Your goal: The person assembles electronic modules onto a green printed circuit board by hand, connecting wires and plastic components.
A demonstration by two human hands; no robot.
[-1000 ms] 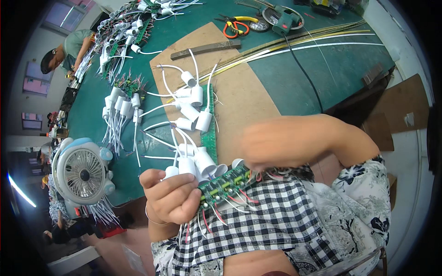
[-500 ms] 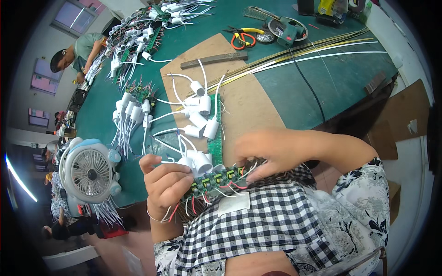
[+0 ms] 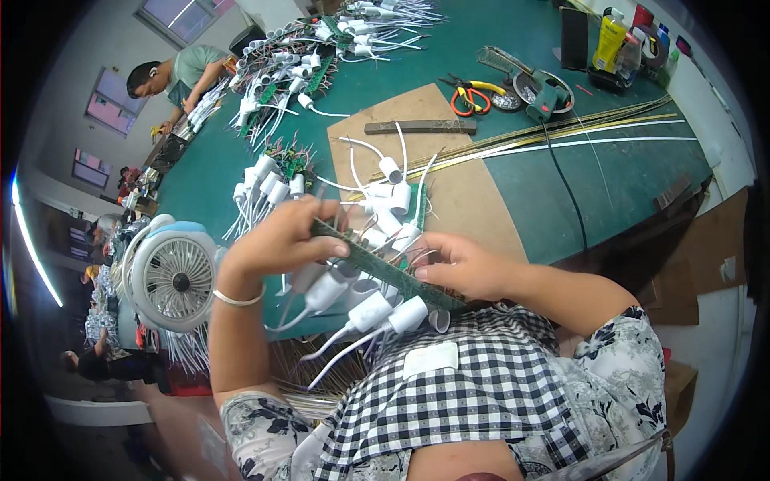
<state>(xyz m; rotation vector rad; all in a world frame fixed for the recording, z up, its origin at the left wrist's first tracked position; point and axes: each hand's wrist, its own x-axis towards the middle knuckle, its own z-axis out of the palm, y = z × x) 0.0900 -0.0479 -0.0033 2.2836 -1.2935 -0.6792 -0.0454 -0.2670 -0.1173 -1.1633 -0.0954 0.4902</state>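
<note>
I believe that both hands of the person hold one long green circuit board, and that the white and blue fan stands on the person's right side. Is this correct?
Not quite: the fan's side is wrong. The head view shows the white and blue fan on the person's left. The left hand and right hand do hold one long green circuit board.

A head-worn fisheye looks down from close above the green table (image 3: 529,192).

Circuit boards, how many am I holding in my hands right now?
1: the green circuit board, slanting down from your left hand toward your right hand. Another directly behind it could be hidden.
</note>
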